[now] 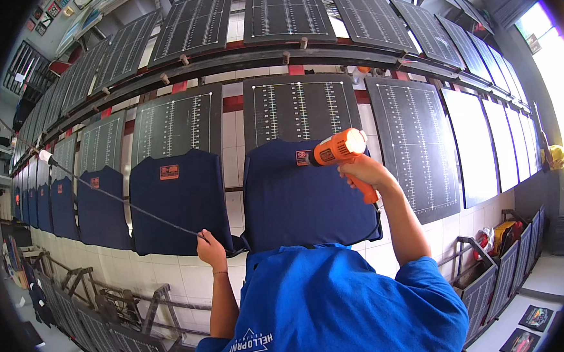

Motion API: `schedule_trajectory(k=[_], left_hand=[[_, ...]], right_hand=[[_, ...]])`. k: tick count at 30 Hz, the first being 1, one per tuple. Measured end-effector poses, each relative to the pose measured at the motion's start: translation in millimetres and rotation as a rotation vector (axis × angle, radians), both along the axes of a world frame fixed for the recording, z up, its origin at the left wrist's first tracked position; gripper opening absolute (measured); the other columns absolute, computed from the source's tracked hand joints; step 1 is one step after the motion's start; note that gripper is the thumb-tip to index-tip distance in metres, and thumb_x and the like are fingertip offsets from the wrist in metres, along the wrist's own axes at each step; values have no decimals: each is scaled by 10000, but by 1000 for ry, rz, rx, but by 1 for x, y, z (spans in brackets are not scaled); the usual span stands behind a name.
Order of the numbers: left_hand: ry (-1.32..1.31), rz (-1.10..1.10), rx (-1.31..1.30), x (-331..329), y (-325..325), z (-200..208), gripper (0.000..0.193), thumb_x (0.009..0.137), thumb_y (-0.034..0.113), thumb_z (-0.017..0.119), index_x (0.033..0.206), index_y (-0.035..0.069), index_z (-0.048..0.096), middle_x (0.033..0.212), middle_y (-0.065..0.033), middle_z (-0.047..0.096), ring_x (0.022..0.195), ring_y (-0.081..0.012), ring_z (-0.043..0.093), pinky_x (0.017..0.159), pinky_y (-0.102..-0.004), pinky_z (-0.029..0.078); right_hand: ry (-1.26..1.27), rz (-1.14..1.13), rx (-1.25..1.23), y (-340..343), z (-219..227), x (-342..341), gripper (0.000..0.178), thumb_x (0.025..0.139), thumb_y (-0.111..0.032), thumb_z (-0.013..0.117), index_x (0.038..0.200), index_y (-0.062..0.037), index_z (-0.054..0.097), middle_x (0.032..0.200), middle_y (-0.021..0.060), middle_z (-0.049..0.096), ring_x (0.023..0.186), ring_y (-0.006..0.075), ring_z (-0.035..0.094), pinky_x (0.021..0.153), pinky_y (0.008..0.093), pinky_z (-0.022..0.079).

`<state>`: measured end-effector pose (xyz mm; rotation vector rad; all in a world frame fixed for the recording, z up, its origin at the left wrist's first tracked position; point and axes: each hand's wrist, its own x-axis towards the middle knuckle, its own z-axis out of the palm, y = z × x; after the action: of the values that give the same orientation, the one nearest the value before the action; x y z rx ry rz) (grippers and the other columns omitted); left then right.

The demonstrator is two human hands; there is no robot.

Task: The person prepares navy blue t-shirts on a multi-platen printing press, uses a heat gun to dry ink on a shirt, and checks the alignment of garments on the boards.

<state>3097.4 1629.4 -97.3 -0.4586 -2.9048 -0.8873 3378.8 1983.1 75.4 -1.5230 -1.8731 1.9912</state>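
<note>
An orange heat gun (340, 148) is gripped by its handle in my right hand (367, 172), its dark nozzle pointing left. The nozzle is over a small orange-red print (303, 158) on a navy garment (309, 203), which is stretched on a dark board; the gap between them is hard to judge. My left hand (210, 248) is closed around a thin grey cord (135, 209). That cord runs up and left to a white-and-black connector (46, 157). Left of me another navy garment (179, 211) carries the same kind of print.
More navy garments (101, 203) on boards continue down the row to the left. To the right come a bare dark board (416, 148) with white ruled markings and several white-topped boards (472, 145). A dark rail (255, 56) runs behind, with another row of boards beyond. Metal frames (151, 306) stand lower left.
</note>
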Motion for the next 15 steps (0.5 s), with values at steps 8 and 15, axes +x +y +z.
schedule_trajectory(k=[8, 15], left_hand=[[-45, 0, 11, -1, 1, -1, 410, 983, 329, 429, 873, -11, 631, 813, -214, 670, 775, -433, 635, 665, -502, 465], [-54, -7, -5, 0, 1, 1, 398, 982, 322, 434, 881, -10, 629, 826, -223, 666, 788, -438, 630, 659, -502, 460]], right_hand=[[22, -27, 113, 0, -8, 10, 173, 834, -133, 635, 957, -17, 601, 705, 7, 572, 551, 96, 544, 501, 244, 478], [-3, -27, 122, -1, -9, 16, 183, 811, -122, 606, 960, -17, 591, 738, 21, 581, 579, 92, 549, 523, 258, 489]])
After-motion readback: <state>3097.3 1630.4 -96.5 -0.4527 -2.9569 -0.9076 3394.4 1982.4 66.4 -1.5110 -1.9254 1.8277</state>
